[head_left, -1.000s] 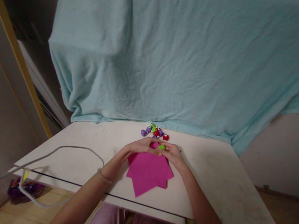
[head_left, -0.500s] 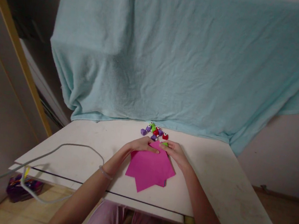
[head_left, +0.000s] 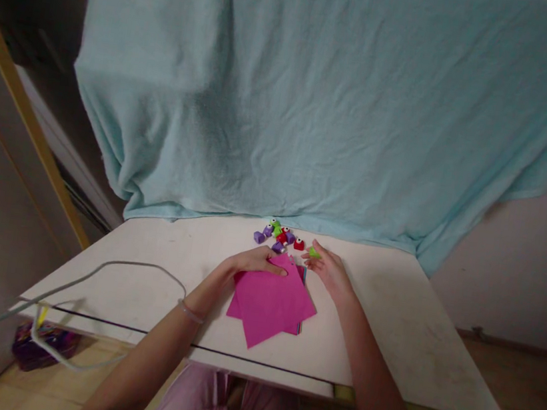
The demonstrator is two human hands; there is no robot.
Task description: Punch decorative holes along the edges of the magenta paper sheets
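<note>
A white bench [head_left: 388,328] is shown before a hanging pale blue cloth [head_left: 327,104]. No container is seen on the bench; a purple object [head_left: 41,339] on the floor at lower left cannot be identified. A fanned stack of paper sheets [head_left: 271,299], magenta on top, lies flat near the bench's front edge (the number of sheets cannot be counted; blue and pale edges show at the right side). The left hand [head_left: 258,261] is laid flat, fingers extended, on the far corner of the stack, nothing being gripped. The right hand [head_left: 328,269] is held just beyond the stack's right corner, loosely open, with a small green piece [head_left: 314,253] resting at its fingertips. Behind the stack a cluster of small folded figures [head_left: 278,235] is set: about three purple, two red and one green can be made out. A grey cable [head_left: 108,271] is draped over the bench's left side.
</note>
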